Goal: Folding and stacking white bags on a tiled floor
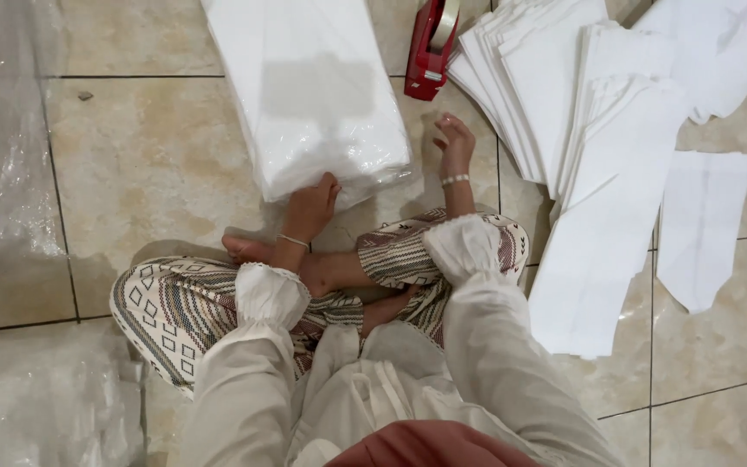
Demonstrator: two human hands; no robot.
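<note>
Both hands are out in front of the seated person: the left hand point(310, 207) grips the near edge of a plastic-wrapped pack of white sheets point(309, 86), fingers curled over its corner, while the right hand point(455, 138) hangs loosely curled just beside the pack's right edge, grasping nothing that I can see. The pack lies flat on the tiled floor point(149, 164) straight ahead of the crossed legs, its far end running out of view. It looks like a thick, soft stack — clear film wrinkled and shiny over plain white, the near corner slightly lifted under the grip. My guess is the pack is being pulled closer or squared up; moving it further would call for the free hand to take the other corner so the slippery film doesn't slide. Beyond it stands a red tape dispenser point(430, 47), and to the right lie fanned piles of white bags point(555, 78) — loose cut pieces point(702, 225) further out.
</note>
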